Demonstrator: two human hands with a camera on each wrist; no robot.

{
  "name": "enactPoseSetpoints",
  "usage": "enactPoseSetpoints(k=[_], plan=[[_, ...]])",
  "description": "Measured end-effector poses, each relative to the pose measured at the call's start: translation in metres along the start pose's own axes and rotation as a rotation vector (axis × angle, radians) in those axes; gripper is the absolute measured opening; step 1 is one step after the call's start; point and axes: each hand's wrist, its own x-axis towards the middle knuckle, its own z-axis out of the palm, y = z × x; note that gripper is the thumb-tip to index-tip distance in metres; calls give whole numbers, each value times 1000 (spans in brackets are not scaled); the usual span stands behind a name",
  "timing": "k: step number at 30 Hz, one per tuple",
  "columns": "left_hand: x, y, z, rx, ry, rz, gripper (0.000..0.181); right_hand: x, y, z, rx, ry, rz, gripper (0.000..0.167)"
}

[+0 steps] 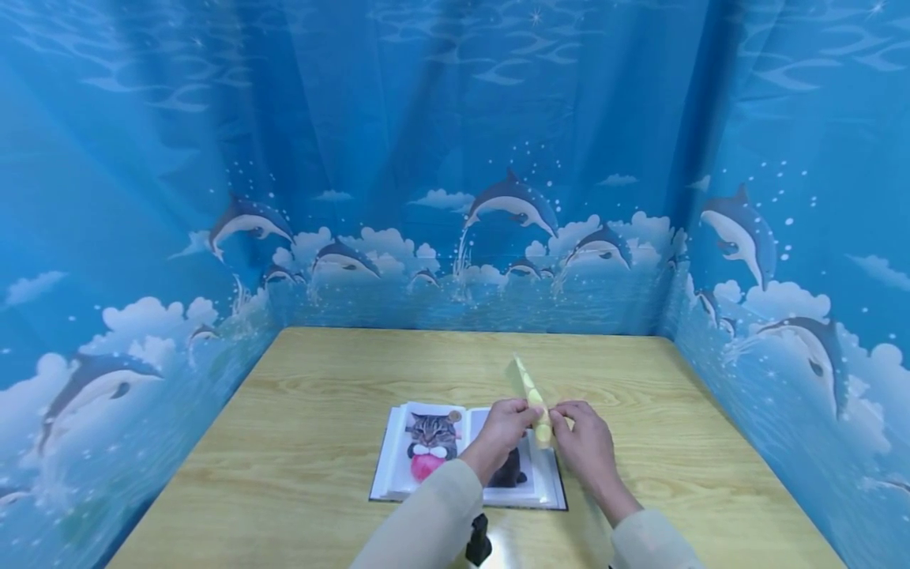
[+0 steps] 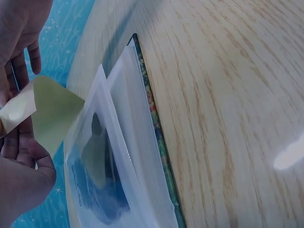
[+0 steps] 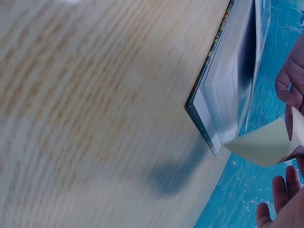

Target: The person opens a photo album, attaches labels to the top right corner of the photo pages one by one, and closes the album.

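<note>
We see the album (image 1: pixel 392 461) spread near the table's (image 1: pixel 334 379) front, with wood reaching well out to the album's left and right and past its top edge, as far as the curtain (image 1: pixel 426 118). We have room to move on either side of the album. The paper (image 1: pixel 528 387), curled, stands raised over the album's right page, between the fingers. Our left hand (image 1: pixel 503 431) pinches its left side; our right hand (image 1: pixel 586 442) pinches its right, other fingers loose. We cannot tell whether its corner touches the album.
</note>
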Motion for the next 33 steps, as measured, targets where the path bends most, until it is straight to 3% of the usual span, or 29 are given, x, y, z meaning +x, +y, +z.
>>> enactPoseSetpoints(k=[10,21,33], plan=[[1,1,-2,7,-5,-8,18,1,3,2,21,1,53,24],[2,-1,-2,1,-1,21,18,-1,2,4,1,31,40,14],[2,-1,0,9,2,9,19,3,3,-2,35,-1,127,17]])
